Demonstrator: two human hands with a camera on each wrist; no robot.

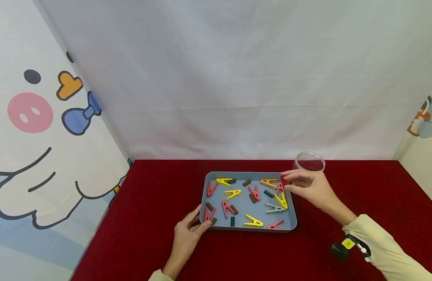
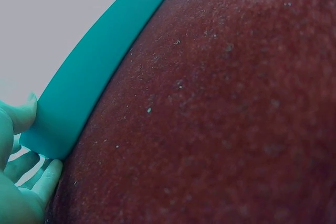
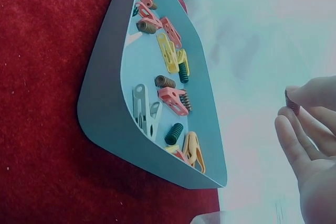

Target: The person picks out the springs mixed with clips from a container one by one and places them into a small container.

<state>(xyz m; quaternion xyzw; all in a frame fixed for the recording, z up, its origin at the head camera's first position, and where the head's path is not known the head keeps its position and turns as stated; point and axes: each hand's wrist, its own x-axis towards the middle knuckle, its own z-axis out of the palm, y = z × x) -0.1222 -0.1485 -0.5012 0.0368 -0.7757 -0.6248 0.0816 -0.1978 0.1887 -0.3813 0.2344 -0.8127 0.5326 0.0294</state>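
Note:
A shallow grey-blue tray (image 1: 251, 209) lies on the red cloth with clips and coil springs scattered in it. My left hand (image 1: 188, 231) grips its near left corner, thumb at the rim and fingers against the outer wall (image 2: 100, 56). Over the tray's right edge, my right hand (image 1: 315, 190) pinches a small red spring (image 3: 292, 104) between thumb and fingertips, raised above the rim. Nearest below that hand are an orange clip (image 1: 269, 183), a yellow clip (image 1: 281, 201) and a dark green spring (image 1: 268, 193).
A clear round container (image 1: 310, 161) stands behind the right hand, partly hidden by it. More red and yellow clips, a grey clip (image 1: 274, 208) and several brown springs lie in the tray. A white curtain (image 1: 237, 86) hangs along the table's back edge.

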